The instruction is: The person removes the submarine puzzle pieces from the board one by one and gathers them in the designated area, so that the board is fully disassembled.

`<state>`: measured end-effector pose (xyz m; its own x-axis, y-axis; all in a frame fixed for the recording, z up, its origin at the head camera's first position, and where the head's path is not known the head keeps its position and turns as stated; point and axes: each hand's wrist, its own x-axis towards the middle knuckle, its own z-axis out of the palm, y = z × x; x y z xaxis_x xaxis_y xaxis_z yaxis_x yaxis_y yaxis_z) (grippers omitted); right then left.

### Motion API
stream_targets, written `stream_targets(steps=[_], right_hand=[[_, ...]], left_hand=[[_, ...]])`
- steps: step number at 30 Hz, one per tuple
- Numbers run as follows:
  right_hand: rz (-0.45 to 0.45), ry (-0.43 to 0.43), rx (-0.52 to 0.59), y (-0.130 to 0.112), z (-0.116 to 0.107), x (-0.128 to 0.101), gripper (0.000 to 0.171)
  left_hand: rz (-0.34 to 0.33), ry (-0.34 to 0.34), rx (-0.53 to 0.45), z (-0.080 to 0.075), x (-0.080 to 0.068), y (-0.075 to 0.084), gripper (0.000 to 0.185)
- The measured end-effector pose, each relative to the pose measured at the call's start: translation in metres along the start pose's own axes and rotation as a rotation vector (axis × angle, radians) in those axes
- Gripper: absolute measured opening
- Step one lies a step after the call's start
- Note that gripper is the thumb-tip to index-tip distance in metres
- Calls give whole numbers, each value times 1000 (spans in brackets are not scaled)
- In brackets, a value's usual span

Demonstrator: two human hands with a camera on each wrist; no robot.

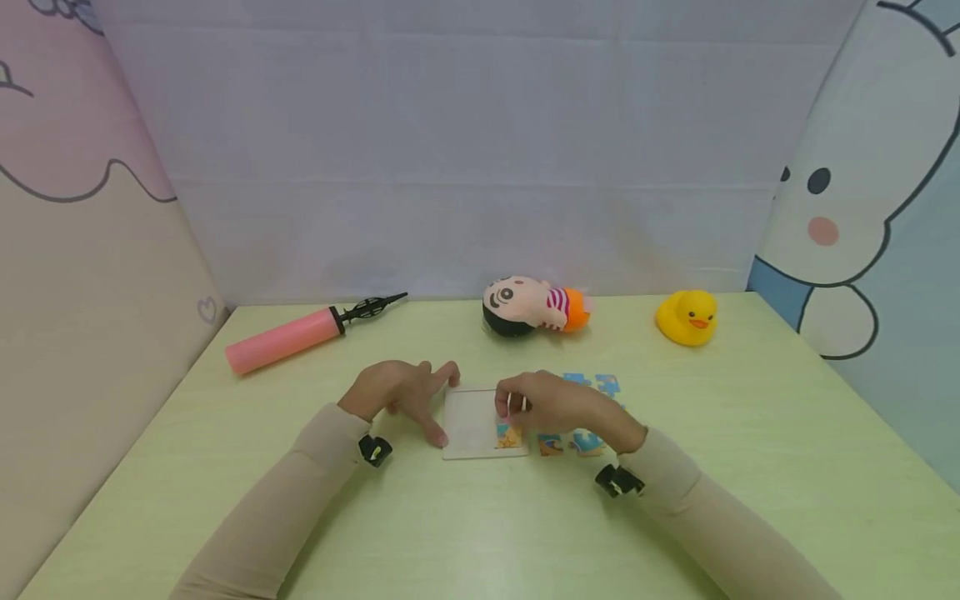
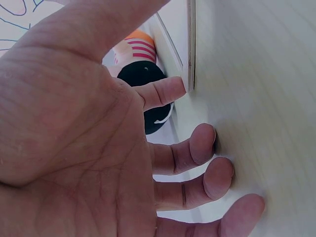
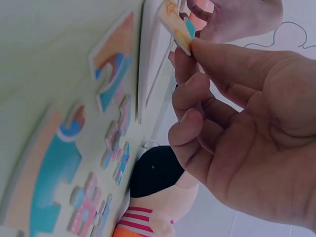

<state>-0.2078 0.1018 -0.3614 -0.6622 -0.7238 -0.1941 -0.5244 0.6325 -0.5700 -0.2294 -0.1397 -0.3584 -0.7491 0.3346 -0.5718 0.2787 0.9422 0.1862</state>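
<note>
Right hand: the right hand (image 1: 558, 406) pinched a puzzle piece (image 3: 177, 27) between thumb and fingertips, held just above the puzzle tray (image 1: 471, 423).
Left hand: the left hand (image 1: 401, 392) lay with relaxed fingers, gripping nothing; one fingertip touched the tray's 9 o'clock edge while the others rested on the tabletop (image 1: 480, 533).
Puzzle tray: it sat flat near the middle of the tabletop, with one piece already seated in its 5 o'clock corner.
Loose pieces: more puzzle pieces (image 1: 581, 440) lay at 3 o'clock from the tray, partly hidden under the right hand.
Step in hand: judged to be fitting the pinched piece into the tray.
Next move: it likely called for turning the piece to match the open slot, lowering it flat and pressing, with the left hand steadying the tray.
Background: a pink pump (image 1: 288, 339) at 10 o'clock, a doll (image 1: 534, 305) at 12 o'clock, a yellow duck (image 1: 687, 317) at 2 o'clock.
</note>
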Motion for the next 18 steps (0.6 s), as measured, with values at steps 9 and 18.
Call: stream_targets(steps=[9,18], right_hand=[[-14,25,47,11,-12,-14,9],[-8,22,27,31,-22,-35,8]], left_hand=[[13,-1,-4,1,3,-3,87],[4,2,-2,2,3,-3,88]])
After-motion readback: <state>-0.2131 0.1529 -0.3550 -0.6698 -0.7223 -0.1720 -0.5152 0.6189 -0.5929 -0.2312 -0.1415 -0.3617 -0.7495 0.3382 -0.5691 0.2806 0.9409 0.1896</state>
